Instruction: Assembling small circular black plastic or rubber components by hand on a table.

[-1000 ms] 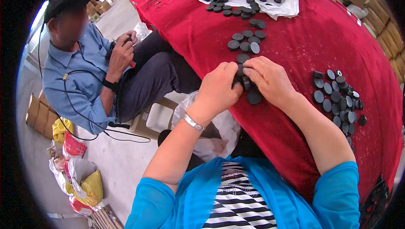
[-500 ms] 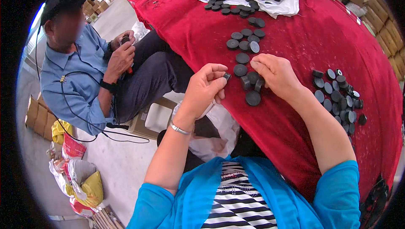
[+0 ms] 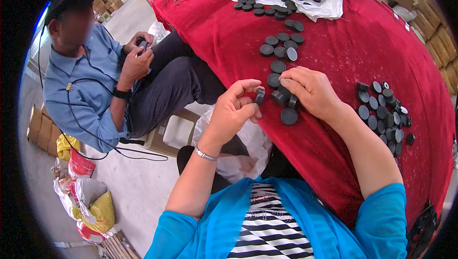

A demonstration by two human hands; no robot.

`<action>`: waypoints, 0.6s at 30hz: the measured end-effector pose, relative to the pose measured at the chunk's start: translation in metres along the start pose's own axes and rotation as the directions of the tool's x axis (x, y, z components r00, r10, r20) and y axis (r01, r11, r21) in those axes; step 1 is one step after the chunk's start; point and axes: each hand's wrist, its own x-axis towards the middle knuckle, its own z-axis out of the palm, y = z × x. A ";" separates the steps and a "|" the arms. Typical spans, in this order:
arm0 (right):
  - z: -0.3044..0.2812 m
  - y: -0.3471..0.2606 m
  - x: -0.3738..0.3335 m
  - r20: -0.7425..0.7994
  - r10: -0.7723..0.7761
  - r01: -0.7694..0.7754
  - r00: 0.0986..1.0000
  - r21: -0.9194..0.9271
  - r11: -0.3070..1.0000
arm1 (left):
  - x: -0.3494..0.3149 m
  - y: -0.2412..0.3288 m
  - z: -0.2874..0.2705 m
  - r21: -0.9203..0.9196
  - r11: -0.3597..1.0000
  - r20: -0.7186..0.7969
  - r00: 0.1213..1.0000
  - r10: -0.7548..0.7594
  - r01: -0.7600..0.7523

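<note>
Between the thumb and fingers of my left hand (image 3: 231, 116) a round black cap (image 3: 259, 95) is pinched on edge, just off the near edge of the red-covered table. My right hand (image 3: 312, 89) has its fingers drawn together over a small cluster of black caps; whether one is in its fingertips is hidden. One cap (image 3: 289, 116) lies flat below that hand, and another (image 3: 278, 97) leans beside its fingers. More caps (image 3: 278, 66) form a loose trail leading away up the table.
An open white sack (image 3: 329, 8) spills black caps at the far side. A pile of caps (image 3: 381, 111) lies to the right on the red cloth (image 3: 329, 44). At left a seated co-worker (image 3: 86, 87) in a blue shirt handles a dark round piece. Bags (image 3: 102, 211) stand on the floor.
My left hand has turned the cap so more of it shows. My right hand has closed in lower over the cluster, and a cap there has tipped. The view has shifted slightly.
</note>
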 end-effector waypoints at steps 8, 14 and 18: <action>-0.003 -0.018 -0.001 0.041 0.053 -0.052 0.998 -0.021 0.998 | -0.010 -0.003 -0.001 0.151 0.989 -0.049 0.999 0.006 0.002; -0.015 -0.040 -0.015 0.294 0.085 -0.025 0.952 -0.203 0.979 | -0.014 -0.004 0.001 0.146 0.989 -0.058 0.998 0.022 -0.013; -0.021 -0.048 -0.015 0.442 0.102 -0.001 0.891 -0.224 0.975 | -0.013 -0.005 0.001 0.152 0.988 -0.074 0.997 0.037 -0.025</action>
